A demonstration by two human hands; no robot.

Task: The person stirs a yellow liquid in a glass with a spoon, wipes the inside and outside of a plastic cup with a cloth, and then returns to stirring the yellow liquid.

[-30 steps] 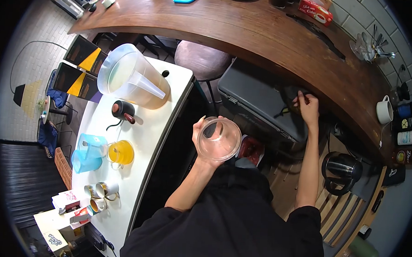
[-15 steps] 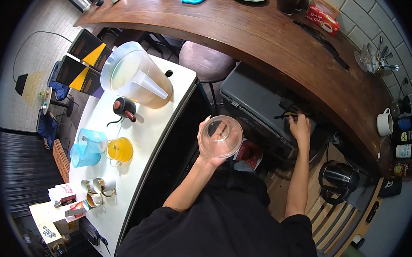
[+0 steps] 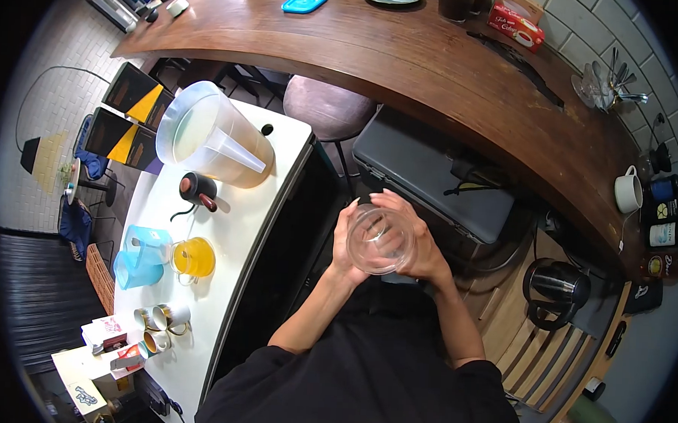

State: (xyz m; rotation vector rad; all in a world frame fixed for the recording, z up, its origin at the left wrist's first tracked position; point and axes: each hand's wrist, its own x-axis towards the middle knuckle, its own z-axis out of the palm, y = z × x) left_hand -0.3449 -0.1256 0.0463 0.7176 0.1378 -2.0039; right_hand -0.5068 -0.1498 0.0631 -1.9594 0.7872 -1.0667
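Between my two hands is a clear plastic cup [image 3: 381, 240], its round opening facing up toward me. My left hand [image 3: 343, 246] wraps round its left side. On the far and right side, the fingers of my right hand [image 3: 426, 253] curl against the cup, and some of them show through the clear plastic. Just beyond my hands stands a dark grey lidded box [image 3: 424, 166] with a black strap lying on top. Nothing that I can make out is inside the cup.
A white table [image 3: 267, 201] at left bears a large translucent pitcher [image 3: 221, 142], a small black pot [image 3: 198, 189], a glass of yellow liquid [image 3: 194, 257], blue plastic pitchers [image 3: 140, 267] and mugs. A curved wooden counter [image 3: 406, 71] runs behind. A black kettle [image 3: 556, 289] stands at right.
My right hand has left the strap on the grey box and come in to the cup, which both hands now hold. The cup has shifted slightly right and down in view.
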